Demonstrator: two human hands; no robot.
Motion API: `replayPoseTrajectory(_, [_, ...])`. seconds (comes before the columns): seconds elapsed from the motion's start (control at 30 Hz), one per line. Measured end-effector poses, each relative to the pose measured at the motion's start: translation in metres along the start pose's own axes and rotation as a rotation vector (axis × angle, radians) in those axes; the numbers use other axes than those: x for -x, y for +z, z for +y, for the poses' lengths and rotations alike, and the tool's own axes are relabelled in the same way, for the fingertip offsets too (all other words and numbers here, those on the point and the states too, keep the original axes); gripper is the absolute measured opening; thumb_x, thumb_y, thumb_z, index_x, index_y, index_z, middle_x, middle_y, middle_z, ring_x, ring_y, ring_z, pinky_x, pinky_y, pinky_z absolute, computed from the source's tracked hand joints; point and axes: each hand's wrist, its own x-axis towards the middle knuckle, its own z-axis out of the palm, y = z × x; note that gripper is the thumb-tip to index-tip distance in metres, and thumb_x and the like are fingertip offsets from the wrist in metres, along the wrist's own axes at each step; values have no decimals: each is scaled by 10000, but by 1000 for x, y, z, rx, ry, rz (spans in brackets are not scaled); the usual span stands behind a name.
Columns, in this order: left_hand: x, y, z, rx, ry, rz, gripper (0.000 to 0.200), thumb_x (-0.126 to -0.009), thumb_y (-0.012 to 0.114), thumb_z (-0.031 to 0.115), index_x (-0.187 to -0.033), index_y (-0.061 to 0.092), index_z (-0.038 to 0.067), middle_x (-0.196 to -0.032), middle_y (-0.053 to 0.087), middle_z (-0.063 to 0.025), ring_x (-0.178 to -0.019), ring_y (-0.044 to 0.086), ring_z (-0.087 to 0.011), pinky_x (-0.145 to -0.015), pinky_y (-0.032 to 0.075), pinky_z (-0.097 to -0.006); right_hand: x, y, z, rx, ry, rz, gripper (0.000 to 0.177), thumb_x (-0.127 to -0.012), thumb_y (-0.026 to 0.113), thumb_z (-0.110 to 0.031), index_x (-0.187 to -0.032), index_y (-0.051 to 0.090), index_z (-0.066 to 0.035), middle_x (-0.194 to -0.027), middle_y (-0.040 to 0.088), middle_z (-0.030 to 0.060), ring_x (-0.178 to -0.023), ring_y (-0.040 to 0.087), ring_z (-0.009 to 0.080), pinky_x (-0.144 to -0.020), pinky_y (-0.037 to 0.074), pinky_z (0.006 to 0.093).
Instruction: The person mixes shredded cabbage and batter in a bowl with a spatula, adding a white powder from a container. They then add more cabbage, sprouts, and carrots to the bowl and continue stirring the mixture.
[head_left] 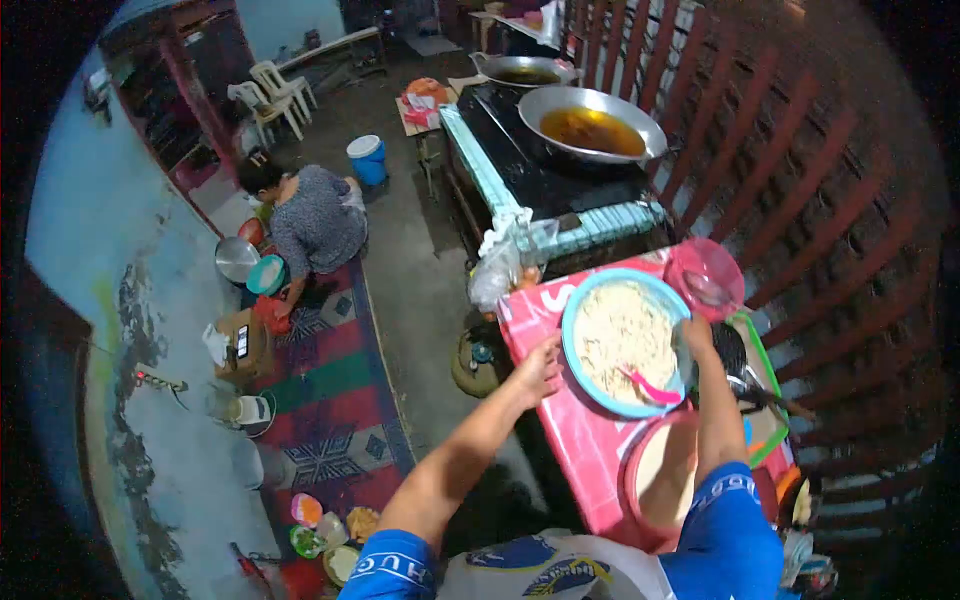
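Note:
A light-blue basin [603, 398] full of pale shredded food [622, 325] stands on the pink-covered table [575, 450]. A pink plastic spoon [655, 388] rests in it against the near rim. My left hand [538, 374] is just outside the basin's left rim, its fingers apart and nothing in them. At the right rim, my right hand [697, 337] is closed beside a greyish, see-through thing that overlaps the food; I cannot tell what this is. Below my right forearm sits a pink tub [655, 470] of pale batter, partly hidden.
Behind the table, a wok [590, 122] of oil sits on a black-topped stove [510, 150], another wok [525, 72] beyond. A pink bowl [706, 280] and a green-edged tray [765, 365] are at right, by red slats [800, 130]. Another person [318, 222] crouches on a mat [335, 370].

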Motion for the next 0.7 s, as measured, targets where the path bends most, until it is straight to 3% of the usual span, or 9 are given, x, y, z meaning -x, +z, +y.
replayPoseTrajectory(0.17, [10,21,19,-51,2,-156,599,-807,494,540,-1279,405,183,-1243,439,-24,-1120,418,-192,-884,358,-367,9,-32,-26,-12,16,-119,406,-743,476,-298,-915,620,41,-897,612,270,-864,611,341,-746,469,413])
replayPoseTrajectory(0.23, [19,17,22,-23,-30,-153,650,-764,541,542,-1287,408,179,-1265,434,-42,-1150,393,-203,-922,321,-394,-20,-24,-1,-63,-100,-162,332,-753,477,-264,-783,633,28,-707,623,187,-613,611,254,-560,473,369])
replayPoseTrajectory(0.27, [23,13,16,30,-1,-183,671,-756,540,541,-1301,397,176,-1288,426,-55,-1168,377,-222,-935,302,-424,0,-45,-35,-205,12,-71,270,-780,488,-219,-770,626,13,-646,606,136,-538,584,214,-508,469,338])
replayPoseTrajectory(0.33, [35,6,2,127,29,-239,674,-740,544,544,-1289,420,172,-1314,425,-84,-1210,347,-265,-982,251,-472,-1,-68,-48,-439,-83,-143,258,-842,492,-247,-827,623,-25,-687,603,60,-548,539,174,-491,438,308])
replayPoseTrajectory(0.37, [38,-4,-6,171,44,-270,660,-733,546,549,-1269,445,176,-1324,422,-91,-1205,355,-275,-997,229,-487,5,-84,-70,-379,-66,-274,280,-873,475,-274,-859,631,-42,-774,614,54,-623,543,160,-549,437,302])
replayPoseTrajectory(0.43, [70,-21,-22,244,88,-178,662,-702,584,548,-1229,469,163,-1267,459,-91,-1202,361,-292,-957,274,-540,-41,-79,-46,-325,-262,-203,356,-887,480,-284,-1030,602,18,-930,622,91,-823,565,199,-736,438,316])
replayPoseTrajectory(0.57, [152,-57,-71,431,150,-22,731,-705,603,521,-1292,322,190,-1355,336,-67,-1202,353,-317,-949,289,-554,40,-91,-164,-243,-337,-353,438,-907,470,-314,-1166,525,35,-1095,578,120,-956,535,197,-828,415,302])
replayPoseTrajectory(0.6, [174,-13,-36,420,117,0,760,-711,602,514,-1317,265,202,-1368,302,-59,-1202,354,-309,-951,289,-555,13,-133,-169,-205,-359,-376,458,-913,467,-325,-1197,504,33,-1135,561,129,-993,520,193,-858,401,294])
replayPoseTrajectory(0.7, [198,47,-29,474,130,302,759,-702,625,491,-1305,277,191,-1297,367,-51,-1139,422,-270,-917,347,-500,-31,-97,-174,-334,-355,-654,466,-915,467,-329,-1211,495,29,-1155,554,113,-1027,500,172,-880,381,282])
